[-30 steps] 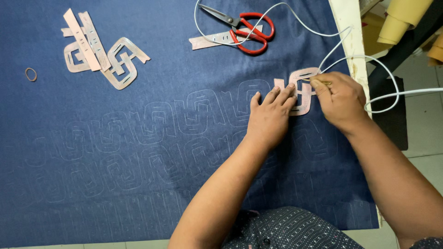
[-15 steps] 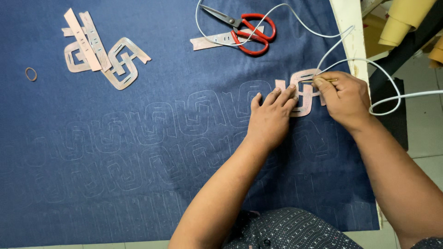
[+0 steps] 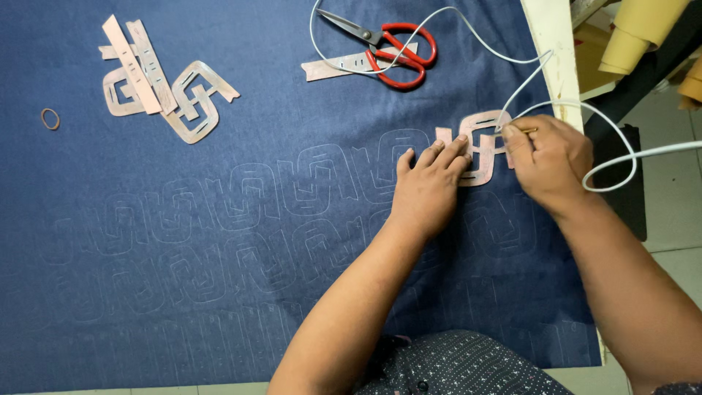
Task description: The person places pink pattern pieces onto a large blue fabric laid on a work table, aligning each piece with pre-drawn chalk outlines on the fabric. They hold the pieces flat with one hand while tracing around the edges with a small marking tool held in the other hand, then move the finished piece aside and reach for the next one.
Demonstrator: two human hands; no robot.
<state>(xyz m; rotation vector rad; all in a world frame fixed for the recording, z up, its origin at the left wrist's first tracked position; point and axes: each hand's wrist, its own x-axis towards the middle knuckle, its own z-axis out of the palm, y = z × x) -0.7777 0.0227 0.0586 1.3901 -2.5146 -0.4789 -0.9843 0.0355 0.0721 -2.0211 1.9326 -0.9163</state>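
Observation:
A dark blue cloth (image 3: 219,292) covers the table, with faint outlines of interlocking loops traced across it. My left hand (image 3: 428,186) lies flat, its fingertips pressing a pale pink stencil (image 3: 484,150) onto the cloth near the right edge. My right hand (image 3: 547,157) grips a thin pencil-like marker (image 3: 518,132) whose tip touches the stencil's upper cut-out. A white cord (image 3: 607,168) loops over my right wrist.
Red-handled scissors (image 3: 395,47) lie at the top on a pink strip (image 3: 336,67). More pink stencil pieces and strips (image 3: 164,88) sit at the top left, with a small rubber band (image 3: 50,118) beside them. The table's pale edge (image 3: 548,36) runs along the right.
My right hand shifted slightly left along the stencil with the marker. My left hand stays pressed on the stencil.

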